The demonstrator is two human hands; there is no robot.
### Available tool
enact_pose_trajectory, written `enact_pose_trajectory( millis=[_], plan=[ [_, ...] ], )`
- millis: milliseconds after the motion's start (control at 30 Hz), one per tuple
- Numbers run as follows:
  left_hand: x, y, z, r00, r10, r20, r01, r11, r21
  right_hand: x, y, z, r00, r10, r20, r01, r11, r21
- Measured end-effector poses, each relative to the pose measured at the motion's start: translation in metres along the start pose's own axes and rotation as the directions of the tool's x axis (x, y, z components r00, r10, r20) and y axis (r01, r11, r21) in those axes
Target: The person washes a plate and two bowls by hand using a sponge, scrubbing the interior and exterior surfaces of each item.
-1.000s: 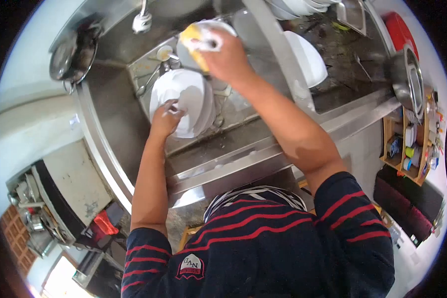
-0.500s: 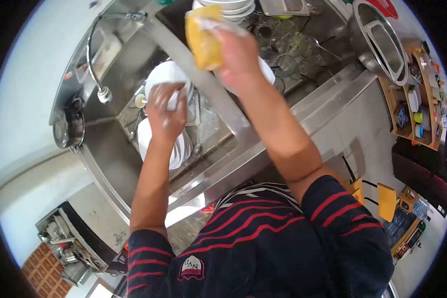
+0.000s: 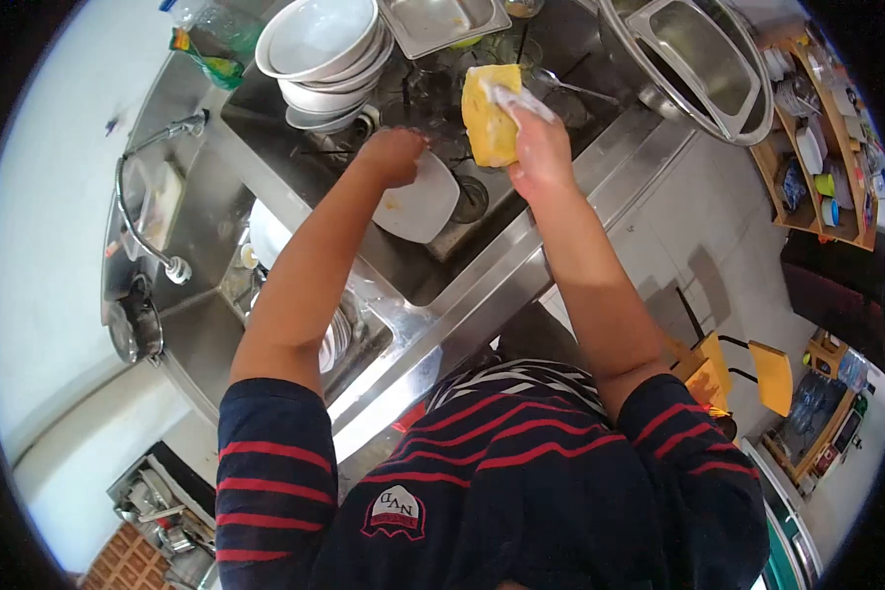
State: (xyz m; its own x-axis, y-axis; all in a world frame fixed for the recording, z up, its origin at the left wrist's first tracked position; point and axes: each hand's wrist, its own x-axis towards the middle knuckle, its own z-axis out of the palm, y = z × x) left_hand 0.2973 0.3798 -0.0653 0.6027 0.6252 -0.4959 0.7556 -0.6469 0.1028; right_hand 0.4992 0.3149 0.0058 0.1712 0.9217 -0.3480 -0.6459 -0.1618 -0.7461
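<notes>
White plate (image 3: 421,208): tilted in the sink basin (image 3: 403,273), beside a glass (image 3: 471,200).
Left hand (image 3: 393,157): partly curled at the plate's edge; its grip is hard to make out.
Right hand (image 3: 544,152): closed on a foamy yellow sponge (image 3: 489,118), above the basin.
White bowls (image 3: 323,44): stacked beyond the left hand.
Metal tray (image 3: 444,22): beside the bowls.

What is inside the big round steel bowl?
A rectangular metal tray lies inside the steel bowl; it covers most of the bottom, so what is underneath cannot be seen.
</notes>
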Motion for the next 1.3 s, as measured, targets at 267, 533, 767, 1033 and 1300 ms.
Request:
enact_pose_trajectory(
  millis=[267,533,767,1033,1300],
  plan=[
    [-0.042,-0.007,-0.053,0.996,-0.011,0.083,-0.005,0.982,0.187,0.001,0.002,0.007,0.995,0.092,0.037,-0.09,0.995,-0.049],
    [-0.118,-0.017,-0.08,0.941,-0.16,-0.3,0.173,0.985,0.017,0.004,0.007,0.01,1.0,0.019,0.024,-0.017,0.996,-0.083],
    [-0.17,-0.02,-0.045,0.523,-0.823,-0.221,-0.382,0.005,-0.924,0.003,0.008,0.008,0.999,-0.042,0.03,0.043,0.997,-0.057],
    [-0.224,0.025,0.029,0.483,-0.874,-0.05,-0.724,-0.366,-0.585,0.004,0.018,0.007,0.999,-0.036,0.027,0.041,0.977,-0.212],
    [-0.303,0.044,0.062,0.378,-0.926,-0.013,-0.819,-0.329,-0.47,-0.017,0.028,0.025,0.993,-0.005,0.119,0.043,0.949,-0.312]
  ],
)
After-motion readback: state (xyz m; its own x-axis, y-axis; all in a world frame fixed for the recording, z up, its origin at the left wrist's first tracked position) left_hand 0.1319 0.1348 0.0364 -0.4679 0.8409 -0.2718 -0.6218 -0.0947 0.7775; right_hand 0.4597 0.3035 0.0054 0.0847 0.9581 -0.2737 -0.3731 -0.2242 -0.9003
